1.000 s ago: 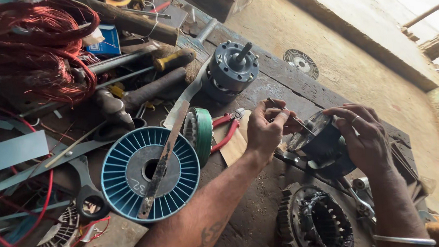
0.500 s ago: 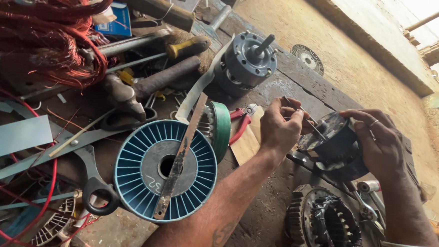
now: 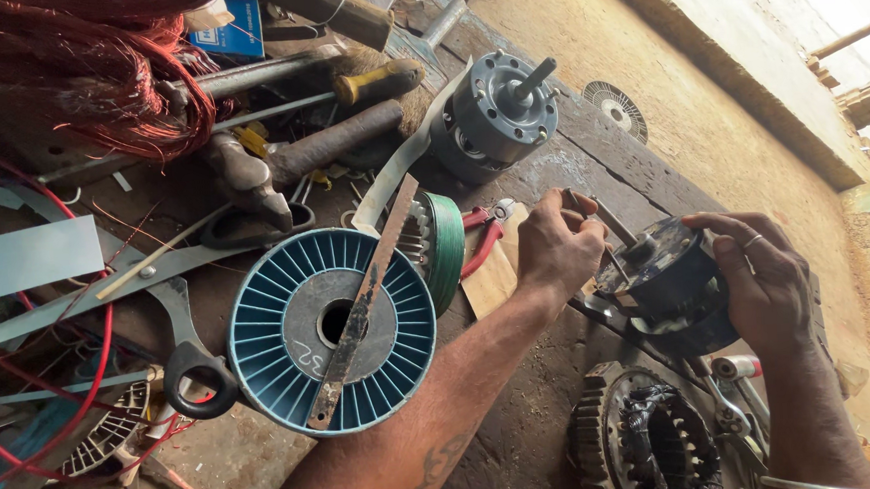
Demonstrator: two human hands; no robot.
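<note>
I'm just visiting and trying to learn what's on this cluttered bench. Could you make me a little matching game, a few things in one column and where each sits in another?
Things:
1. teal spool
2. red-handled pliers
3. grey motor
4. dark motor part

Places:
A. held in the right hand
B. far side of the bench, shaft pointing up
C. under a rusty flat strip
D. just beside the left hand, on brown card

Pairs: 1-C, 2-D, 3-B, 4-A
</note>
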